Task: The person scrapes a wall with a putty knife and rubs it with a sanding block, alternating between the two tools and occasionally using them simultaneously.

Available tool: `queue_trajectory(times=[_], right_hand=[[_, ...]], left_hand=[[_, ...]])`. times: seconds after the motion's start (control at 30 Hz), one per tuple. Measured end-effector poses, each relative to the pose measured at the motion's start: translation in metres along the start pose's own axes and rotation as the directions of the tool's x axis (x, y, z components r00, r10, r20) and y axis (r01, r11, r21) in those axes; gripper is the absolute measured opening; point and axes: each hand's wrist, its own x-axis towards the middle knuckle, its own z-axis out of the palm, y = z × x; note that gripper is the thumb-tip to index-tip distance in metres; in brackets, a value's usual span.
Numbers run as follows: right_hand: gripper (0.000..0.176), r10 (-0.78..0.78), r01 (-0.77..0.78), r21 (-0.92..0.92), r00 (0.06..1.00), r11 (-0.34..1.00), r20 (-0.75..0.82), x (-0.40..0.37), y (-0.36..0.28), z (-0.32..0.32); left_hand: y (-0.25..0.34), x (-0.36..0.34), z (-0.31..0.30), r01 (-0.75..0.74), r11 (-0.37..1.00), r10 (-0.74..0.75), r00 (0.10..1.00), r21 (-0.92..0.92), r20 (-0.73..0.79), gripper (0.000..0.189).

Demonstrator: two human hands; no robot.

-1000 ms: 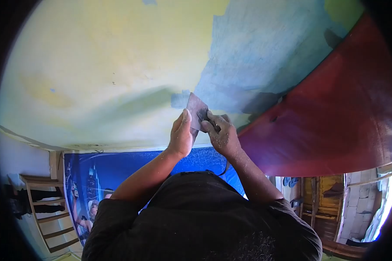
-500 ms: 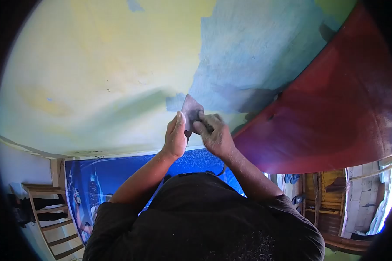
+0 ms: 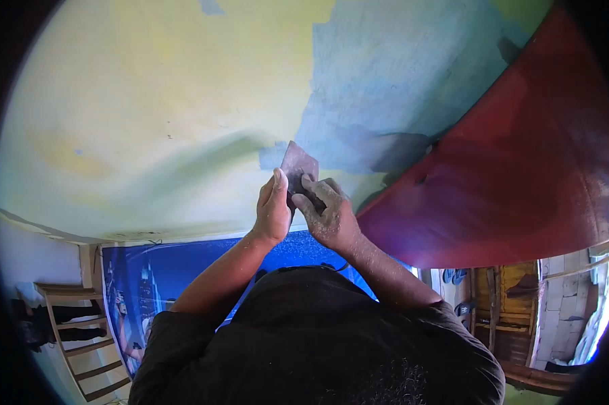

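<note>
Right hand [image 3: 333,214] pinches flat plate [image 3: 300,159] at its dark middle, thumb and fingers curled. Left hand [image 3: 272,212] upright along plate's left edge; cannot tell whether it grips. Plate tilted between hands, before blue-patched yellowish wall [image 3: 203,81]. Red sheet [image 3: 514,162] hangs right.

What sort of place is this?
Probably a room in a home, perhaps under renovation: a patchy yellow-and-blue painted surface, a flat scraper-like tool in the right hand, and what look like sandals.
</note>
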Motion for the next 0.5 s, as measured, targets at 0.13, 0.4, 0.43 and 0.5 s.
queue_trajectory(times=[0.13, 0.4, 0.43, 0.5], right_hand=[[0.04, 0.08, -0.08, 0.006, 0.997, 0.997, -0.018, 0.022, 0.023, -0.006], [0.043, 0.161, -0.161, -0.015, 0.986, 0.987, 0.03, 0.004, 0.005, -0.002], [0.043, 0.108, -0.108, 0.003, 0.994, 0.994, 0.019, -0.002, 0.001, 0.0], [0.045, -0.01, 0.011, -0.037, 1.0, 0.999, 0.003, 0.001, 0.009, -0.001]], left_hand=[[0.003, -0.008, 0.009, -0.013, 1.0, 0.014, 1.0, -0.02, 0.027, 0.069], [0.002, -0.011, 0.002, -0.039, 0.999, 0.041, 0.998, 0.036, -0.045, 0.064], [0.002, -0.011, -0.001, 0.016, 0.998, -0.016, 1.0, -0.068, -0.009, 0.065], [0.009, -0.015, 0.0, 0.067, 0.992, -0.064, 0.997, -0.109, 0.032, 0.064]])
